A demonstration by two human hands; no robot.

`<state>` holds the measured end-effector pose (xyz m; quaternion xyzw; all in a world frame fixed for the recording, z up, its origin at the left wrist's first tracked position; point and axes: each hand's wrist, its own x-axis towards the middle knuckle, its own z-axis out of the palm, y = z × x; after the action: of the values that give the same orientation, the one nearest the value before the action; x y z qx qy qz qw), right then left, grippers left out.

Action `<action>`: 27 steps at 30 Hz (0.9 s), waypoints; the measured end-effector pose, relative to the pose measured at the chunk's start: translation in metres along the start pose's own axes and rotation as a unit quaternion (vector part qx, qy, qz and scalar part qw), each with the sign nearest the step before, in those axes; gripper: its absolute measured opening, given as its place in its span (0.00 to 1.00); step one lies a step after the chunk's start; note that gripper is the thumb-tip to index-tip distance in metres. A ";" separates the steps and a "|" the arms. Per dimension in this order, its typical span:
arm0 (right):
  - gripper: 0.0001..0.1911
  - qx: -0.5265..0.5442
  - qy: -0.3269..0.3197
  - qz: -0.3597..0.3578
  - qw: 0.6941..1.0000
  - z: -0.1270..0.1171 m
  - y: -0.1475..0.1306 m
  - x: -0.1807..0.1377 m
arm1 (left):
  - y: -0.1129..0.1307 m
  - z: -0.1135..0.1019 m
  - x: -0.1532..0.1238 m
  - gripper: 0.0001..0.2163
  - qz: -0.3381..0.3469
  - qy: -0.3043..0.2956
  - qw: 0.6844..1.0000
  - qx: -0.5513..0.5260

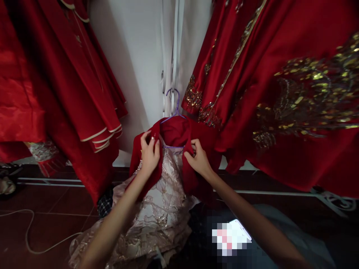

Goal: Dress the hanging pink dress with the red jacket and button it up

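A dark red jacket (pixel 179 134) hangs on a purple wire hanger (pixel 175 108) over a pale champagne embroidered dress (pixel 157 209). My left hand (pixel 150 153) grips the jacket's left front edge, fingers closed on the cloth. On the other side, my right hand (pixel 198 158) pinches the jacket's right front edge. Both hands hold the two edges apart, and the pale dress shows between them. The dress's skirt pools on the dark floor below.
Red satin garments (pixel 70 93) hang at the left, and a red gown with gold embroidery (pixel 280 93) hangs at the right. A white wall (pixel 140 56) stands behind. A white cord (pixel 28 239) lies on the dark red floor at the left. A blurred-out patch sits low centre.
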<state>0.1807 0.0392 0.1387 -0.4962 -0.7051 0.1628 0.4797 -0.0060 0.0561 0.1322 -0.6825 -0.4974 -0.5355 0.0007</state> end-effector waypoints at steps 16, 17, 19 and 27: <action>0.12 0.283 -0.061 -0.026 0.957 0.018 0.021 -0.005 | 0.029 0.043 -0.056 0.08 -0.172 0.007 0.935 -0.311; 0.13 0.288 -0.077 -0.028 0.954 0.017 0.022 -0.007 | 0.028 0.041 -0.056 0.07 -0.161 -0.003 0.939 -0.305; 0.15 0.297 -0.111 -0.023 0.948 0.013 0.022 -0.009 | 0.028 0.037 -0.056 0.05 -0.138 -0.022 0.948 -0.285; 0.12 0.240 -0.085 -0.020 0.967 0.009 0.021 -0.008 | 0.029 0.017 -0.045 0.06 -0.008 -0.120 0.983 -0.142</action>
<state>0.1853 0.0438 0.1154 -0.3365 -0.6935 0.3591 0.5261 0.0285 0.0202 0.1076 -0.7306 -0.4186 -0.5151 -0.1601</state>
